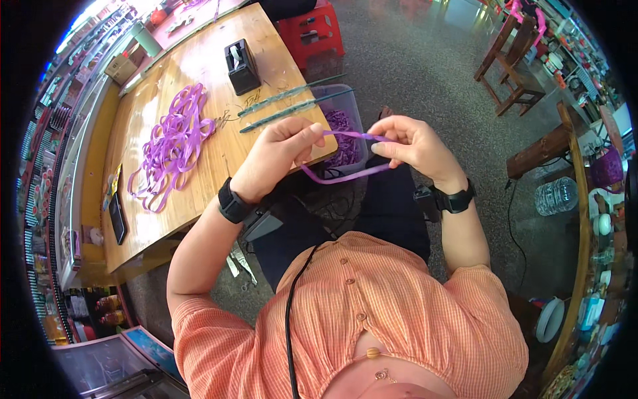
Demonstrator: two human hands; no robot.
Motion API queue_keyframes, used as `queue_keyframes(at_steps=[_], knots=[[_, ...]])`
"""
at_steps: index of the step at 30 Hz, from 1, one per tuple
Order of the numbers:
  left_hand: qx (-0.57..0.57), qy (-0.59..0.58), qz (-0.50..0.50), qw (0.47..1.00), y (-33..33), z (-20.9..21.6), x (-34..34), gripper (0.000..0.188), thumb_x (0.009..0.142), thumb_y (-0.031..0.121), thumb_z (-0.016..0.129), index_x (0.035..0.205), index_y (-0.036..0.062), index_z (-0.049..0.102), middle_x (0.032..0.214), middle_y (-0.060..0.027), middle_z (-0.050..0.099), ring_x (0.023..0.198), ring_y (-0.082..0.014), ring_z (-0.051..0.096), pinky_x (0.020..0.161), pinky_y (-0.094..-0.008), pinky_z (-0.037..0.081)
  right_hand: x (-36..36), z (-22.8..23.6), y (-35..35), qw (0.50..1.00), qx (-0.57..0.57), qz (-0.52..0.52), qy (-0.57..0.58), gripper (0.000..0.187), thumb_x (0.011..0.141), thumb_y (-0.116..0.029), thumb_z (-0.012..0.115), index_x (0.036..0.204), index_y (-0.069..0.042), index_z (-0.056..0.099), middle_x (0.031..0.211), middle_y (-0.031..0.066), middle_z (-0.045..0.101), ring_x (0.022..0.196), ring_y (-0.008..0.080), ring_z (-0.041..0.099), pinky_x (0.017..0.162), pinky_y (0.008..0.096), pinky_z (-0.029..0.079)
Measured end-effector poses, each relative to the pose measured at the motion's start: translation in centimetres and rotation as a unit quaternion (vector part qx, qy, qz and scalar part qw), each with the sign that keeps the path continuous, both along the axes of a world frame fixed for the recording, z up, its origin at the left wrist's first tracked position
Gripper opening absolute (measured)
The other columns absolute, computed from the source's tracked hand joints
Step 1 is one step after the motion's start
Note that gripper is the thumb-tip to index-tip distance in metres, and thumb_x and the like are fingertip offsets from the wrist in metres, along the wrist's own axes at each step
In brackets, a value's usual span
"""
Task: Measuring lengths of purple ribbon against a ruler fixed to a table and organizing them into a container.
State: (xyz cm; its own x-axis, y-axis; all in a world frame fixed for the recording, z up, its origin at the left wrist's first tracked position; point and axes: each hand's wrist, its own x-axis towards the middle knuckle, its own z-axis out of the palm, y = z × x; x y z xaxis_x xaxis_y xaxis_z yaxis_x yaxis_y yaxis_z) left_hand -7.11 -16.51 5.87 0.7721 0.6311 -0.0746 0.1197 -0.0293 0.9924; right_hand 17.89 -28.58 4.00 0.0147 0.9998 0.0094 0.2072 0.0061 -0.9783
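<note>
A thin purple ribbon (344, 134) stretches between my two hands in front of me, with a second length of it sagging in a curve below. My left hand (290, 143) pinches one end between thumb and fingers, over the table's corner. On the other side, my right hand (413, 147) grips the ribbon between thumb and forefinger, where it looks doubled or knotted. Just beneath the ribbon stands a clear plastic bin (359, 120) holding many purple pieces. A loose heap of purple ribbon loops (176, 143) lies on the wooden table to the left.
On the wooden table (226, 143) are a black tape dispenser (241, 66), two dark green wrapped sticks (286, 114) and a black phone (117, 218). A red stool (311, 33) stands beyond. At right are a wooden chair (515, 70) and a clear plastic jug (556, 197).
</note>
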Motion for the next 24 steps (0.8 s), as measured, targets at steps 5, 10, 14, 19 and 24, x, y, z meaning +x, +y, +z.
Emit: queue_keyframes(at_steps=[5, 10, 14, 19, 24], knots=[[-0.014, -0.012, 0.021, 1.000, 1.2, -1.4, 0.4, 0.031, 0.104, 0.029, 0.057, 0.090, 0.0023, 0.065, 0.068, 0.0027, 0.054, 0.064, -0.0070, 0.051, 0.065, -0.0228, 0.043, 1.8, -1.5, 0.4, 0.996, 0.028, -0.071, -0.048, 0.017, 0.095, -0.015, 0.068, 0.104, -0.001, 0.073, 0.084, -0.0004, 0.066, 0.072, 0.0066, 0.060, 0.065, 0.0235, 0.053], [-0.017, 0.004, 0.029, 0.999, 1.7, -1.8, 1.0, 0.029, 0.103, 0.027, 0.059, 0.090, 0.0018, 0.065, 0.072, 0.0012, 0.059, 0.065, -0.0075, 0.055, 0.064, -0.0229, 0.046, 3.1, 0.1, 1.6, 0.996, -0.009, -0.065, -0.064, 0.017, 0.096, -0.014, 0.068, 0.106, -0.002, 0.073, 0.085, 0.0004, 0.068, 0.075, 0.0070, 0.062, 0.066, 0.0237, 0.052], [0.041, 0.005, 0.014, 0.999, 1.4, -1.5, 2.3, 0.029, 0.102, 0.025, 0.061, 0.088, 0.0006, 0.065, 0.073, 0.0007, 0.061, 0.067, -0.0064, 0.057, 0.062, -0.0228, 0.047, 5.3, -1.2, 3.1, 0.989, 0.081, -0.052, -0.116, 0.016, 0.095, -0.012, 0.068, 0.106, -0.002, 0.074, 0.087, 0.0004, 0.069, 0.076, 0.0067, 0.062, 0.069, 0.0229, 0.050], [0.369, 0.028, -0.138, 0.918, 1.4, -1.8, 4.3, 0.017, 0.094, 0.016, 0.068, 0.095, -0.0011, 0.069, 0.088, -0.0114, 0.070, 0.080, -0.0253, 0.068, 0.074, -0.0338, 0.054, 7.2, -2.1, 6.2, 0.976, 0.107, -0.076, -0.174, 0.014, 0.094, -0.010, 0.068, 0.105, -0.002, 0.074, 0.088, -0.0003, 0.070, 0.079, 0.0064, 0.062, 0.072, 0.0238, 0.050], [0.412, 0.021, -0.168, 0.895, 3.1, -0.5, 7.3, 0.019, 0.090, 0.017, 0.070, 0.099, 0.0005, 0.072, 0.097, -0.0152, 0.071, 0.093, -0.0327, 0.068, 0.083, -0.0394, 0.053, 7.9, -2.2, 10.0, 0.922, 0.222, -0.034, -0.315, 0.014, 0.091, -0.011, 0.068, 0.102, -0.004, 0.073, 0.095, 0.0078, 0.071, 0.082, 0.0204, 0.068, 0.074, 0.0314, 0.053]])
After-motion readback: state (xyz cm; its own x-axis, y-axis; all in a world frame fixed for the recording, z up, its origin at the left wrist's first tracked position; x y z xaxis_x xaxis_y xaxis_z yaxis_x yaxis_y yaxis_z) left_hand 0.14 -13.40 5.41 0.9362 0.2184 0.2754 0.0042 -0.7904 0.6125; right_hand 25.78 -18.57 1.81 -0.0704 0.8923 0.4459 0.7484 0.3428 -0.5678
